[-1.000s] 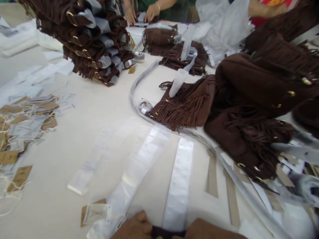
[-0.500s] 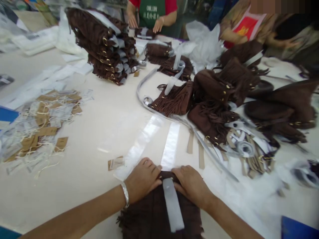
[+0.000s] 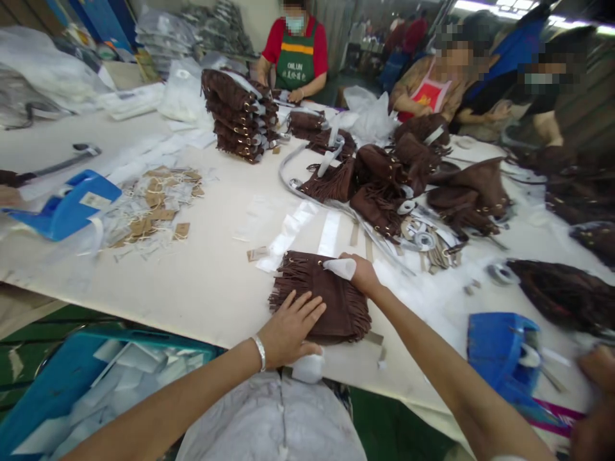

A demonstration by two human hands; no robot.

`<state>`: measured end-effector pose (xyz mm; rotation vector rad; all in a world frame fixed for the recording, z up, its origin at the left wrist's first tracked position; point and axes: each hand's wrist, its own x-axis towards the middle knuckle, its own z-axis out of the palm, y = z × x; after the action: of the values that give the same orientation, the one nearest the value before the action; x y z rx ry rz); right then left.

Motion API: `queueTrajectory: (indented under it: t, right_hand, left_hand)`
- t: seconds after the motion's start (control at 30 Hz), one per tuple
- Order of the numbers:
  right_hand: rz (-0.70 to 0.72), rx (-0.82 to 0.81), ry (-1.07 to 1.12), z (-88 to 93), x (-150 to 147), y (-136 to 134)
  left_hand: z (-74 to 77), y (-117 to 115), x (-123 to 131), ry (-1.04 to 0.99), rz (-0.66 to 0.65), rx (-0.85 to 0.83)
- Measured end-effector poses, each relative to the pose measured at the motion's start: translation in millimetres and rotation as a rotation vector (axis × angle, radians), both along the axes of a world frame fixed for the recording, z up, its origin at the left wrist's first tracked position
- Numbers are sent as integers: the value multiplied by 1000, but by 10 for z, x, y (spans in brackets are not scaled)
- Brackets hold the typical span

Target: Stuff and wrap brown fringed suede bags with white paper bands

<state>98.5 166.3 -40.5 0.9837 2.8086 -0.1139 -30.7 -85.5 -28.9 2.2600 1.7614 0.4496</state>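
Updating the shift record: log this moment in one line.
left hand: fingers on dark-brown fringed bag | right hand: at bag's far right corner | bag: lying on cream tabletop

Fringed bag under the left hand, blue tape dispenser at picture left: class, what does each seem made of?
Fringed bag: probably suede or suede-like fabric, matte; its dull surface and thin, limp strands suggest it.
Blue tape dispenser: likely moulded plastic, slightly glossy, judging by its even colour and smooth curves.

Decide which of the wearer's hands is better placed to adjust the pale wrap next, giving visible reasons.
Probably the right hand: it is right at the pale wrap, while the left hand is spread on the fringed bag's nearer part.
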Motion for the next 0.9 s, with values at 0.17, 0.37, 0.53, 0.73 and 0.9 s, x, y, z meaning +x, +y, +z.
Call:
queueTrajectory:
  t: [0.17,0.37,0.53,0.73,0.9]
  right_hand:
    - [-21,42,50,112,-15,-103]
    - [-25,129,216,382,225,-449]
    - [166,33,455,432,736,-1201]
    - [375,155,194,28,879,-1675]
    - [412,337,140,-277,847,-1672]
  left_hand:
    - [-119,69,-157,85,21,4]
    - [-288,49,-263,59,6,39]
    - [-409,1,-262,67,19,89]
    - [-452,-26,-334,172,-56,113]
    - [-435,-45,-332,214,-61,100]
